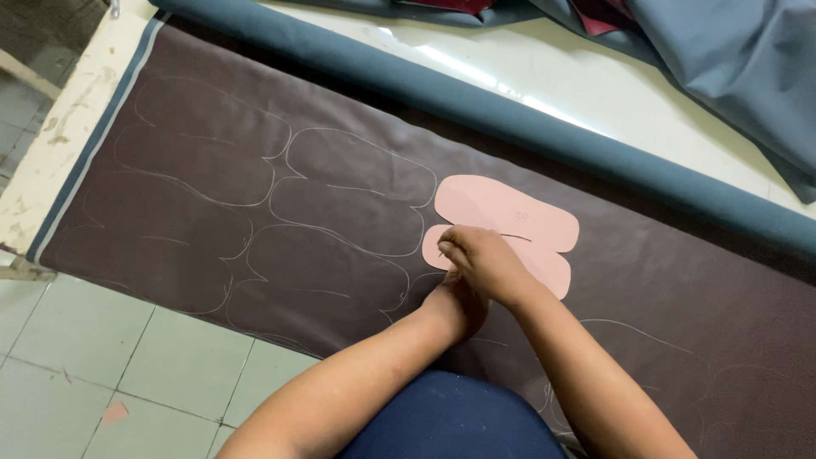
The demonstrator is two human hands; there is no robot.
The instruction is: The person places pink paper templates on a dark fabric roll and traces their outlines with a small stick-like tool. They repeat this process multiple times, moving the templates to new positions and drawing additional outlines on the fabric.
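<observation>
A pink two-lobed flat template (pixel 510 217) lies on a dark brown sheet (pixel 212 212) spread over the table. My right hand (pixel 480 259) rests on the template's left part with its fingers curled together, pressing it down. My left hand (pixel 459 308) sits just below it on the brown sheet, at the template's lower edge. It is mostly covered by my right wrist, so what it holds is hidden. Thin pale traced outlines (pixel 340 187) of the same shape fill the sheet to the left of the template.
A blue-grey roll of material (pixel 527 127) runs diagonally along the sheet's far side. Loose blue-grey fabric (pixel 748 76) is heaped at the top right. The table's worn white edge (pixel 59 144) is at the left, with a tiled floor (pixel 102 357) below.
</observation>
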